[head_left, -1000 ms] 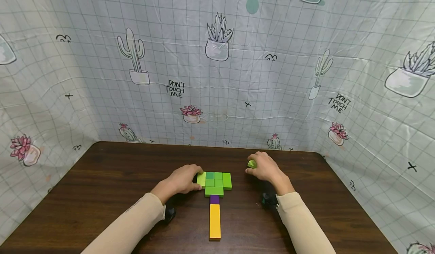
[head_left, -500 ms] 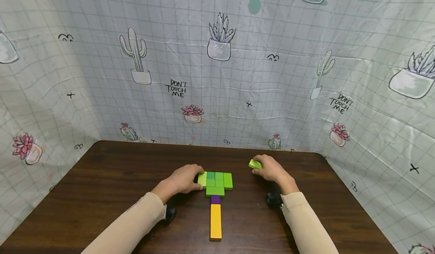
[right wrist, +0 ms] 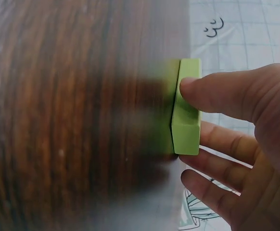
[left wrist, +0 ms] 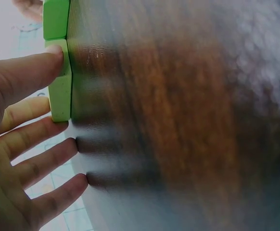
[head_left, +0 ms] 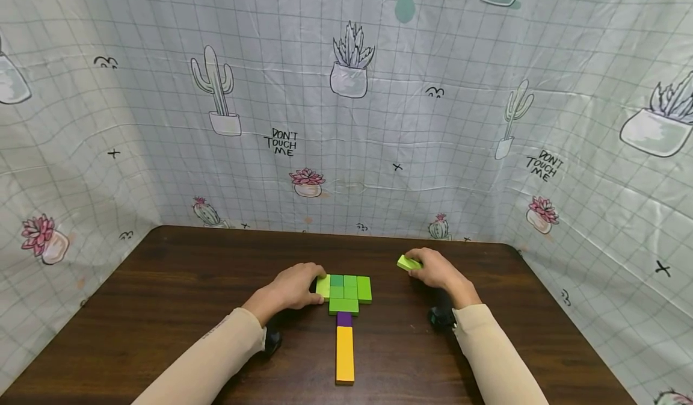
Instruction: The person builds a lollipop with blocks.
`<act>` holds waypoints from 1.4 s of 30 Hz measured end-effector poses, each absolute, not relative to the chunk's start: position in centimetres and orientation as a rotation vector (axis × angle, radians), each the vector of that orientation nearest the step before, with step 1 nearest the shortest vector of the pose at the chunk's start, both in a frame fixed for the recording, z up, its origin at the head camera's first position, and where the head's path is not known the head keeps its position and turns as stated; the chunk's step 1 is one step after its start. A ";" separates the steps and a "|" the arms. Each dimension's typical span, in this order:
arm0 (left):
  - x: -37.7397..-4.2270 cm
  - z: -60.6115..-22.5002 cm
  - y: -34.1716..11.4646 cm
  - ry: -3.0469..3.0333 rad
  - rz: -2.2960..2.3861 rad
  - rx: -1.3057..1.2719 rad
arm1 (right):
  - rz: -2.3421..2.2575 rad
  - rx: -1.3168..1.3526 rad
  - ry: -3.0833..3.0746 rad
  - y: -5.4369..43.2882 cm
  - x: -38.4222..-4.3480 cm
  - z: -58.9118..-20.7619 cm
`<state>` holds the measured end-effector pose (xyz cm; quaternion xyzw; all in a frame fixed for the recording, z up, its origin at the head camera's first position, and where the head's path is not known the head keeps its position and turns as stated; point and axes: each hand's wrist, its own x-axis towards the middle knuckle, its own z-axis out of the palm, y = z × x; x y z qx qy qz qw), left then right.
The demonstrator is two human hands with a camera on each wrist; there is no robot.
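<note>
At the left end of a flat group of green blocks (head_left: 350, 291), my left hand (head_left: 292, 286) holds a light-green block (head_left: 323, 287) between thumb and fingers. In the left wrist view the thumb presses that block's (left wrist: 60, 96) near face, and the other fingers spread behind and below it. Apart from the group, to its right, my right hand (head_left: 435, 268) pinches another light-green block (head_left: 408, 263). The right wrist view shows this block (right wrist: 186, 108) lying at the table surface, thumb on its near side, fingers on its far side.
Below the green group, a purple block (head_left: 344, 319) and a long yellow block (head_left: 344, 355) run in line toward me on the dark wooden table (head_left: 216, 254). A printed cactus curtain (head_left: 400, 128) hangs behind the table and along its sides.
My right hand has shifted slightly to the right with its light-green block, which has turned and shows more of its top. The left hand stays on its block.
</note>
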<state>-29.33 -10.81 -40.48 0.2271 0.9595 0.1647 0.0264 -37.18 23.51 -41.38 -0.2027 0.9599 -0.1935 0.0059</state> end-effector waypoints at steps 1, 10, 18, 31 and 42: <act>-29.3 -40.5 -10.8 2.963 0.509 0.702 | -0.603 -0.636 3.005 23.5 -37.2 -41.4; -29.2 -40.3 -10.9 2.969 0.521 0.712 | -0.606 -0.670 2.979 22.4 -37.6 -41.4; -29.2 -40.3 -10.8 2.957 0.515 0.701 | -0.595 -0.718 2.947 20.3 -37.9 -41.1; -29.2 -40.5 -10.9 2.956 0.515 0.713 | -0.725 -0.741 2.845 17.0 -39.2 -41.3; -29.3 -40.2 -10.9 2.952 0.507 0.717 | -0.716 -0.831 2.794 14.8 -39.7 -41.1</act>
